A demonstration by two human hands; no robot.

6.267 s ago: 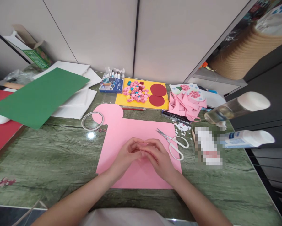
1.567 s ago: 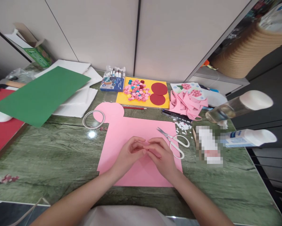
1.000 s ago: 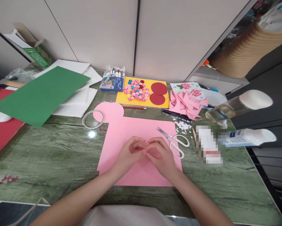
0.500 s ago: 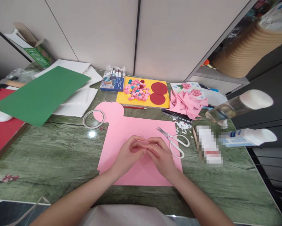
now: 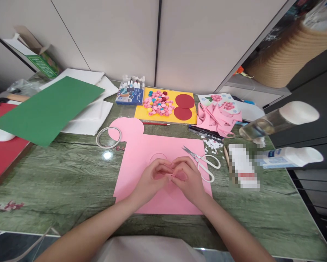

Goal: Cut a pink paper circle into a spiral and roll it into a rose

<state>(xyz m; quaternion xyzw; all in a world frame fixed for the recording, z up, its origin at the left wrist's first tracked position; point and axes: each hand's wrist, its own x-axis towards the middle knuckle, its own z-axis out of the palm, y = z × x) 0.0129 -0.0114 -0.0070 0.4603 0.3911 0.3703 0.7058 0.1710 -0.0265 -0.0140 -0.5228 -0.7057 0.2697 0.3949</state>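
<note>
My left hand (image 5: 154,178) and my right hand (image 5: 189,178) meet over a large pink sheet (image 5: 136,156). Their fingertips pinch together, and whatever they hold is too small or too hidden to make out. A thin circle outline (image 5: 158,156) shows on the sheet just behind my left hand. White-handled scissors (image 5: 200,160) lie on the sheet's right side, beside my right hand, with the blades slightly apart. Rounded pink paper (image 5: 126,128) touches the sheet's back left corner, with a roll of tape (image 5: 98,141) partly over it.
A yellow sheet (image 5: 169,120) bears coloured balls (image 5: 159,103) and two dark red discs. Pink scraps (image 5: 216,118) lie right of it. Green card (image 5: 48,109) covers white sheets at left. Bottles (image 5: 289,158) stand at right, near white paper bits (image 5: 214,144).
My hands have shifted slightly right, and the fingers of my right hand have curled more. More of the circle outline now shows.
</note>
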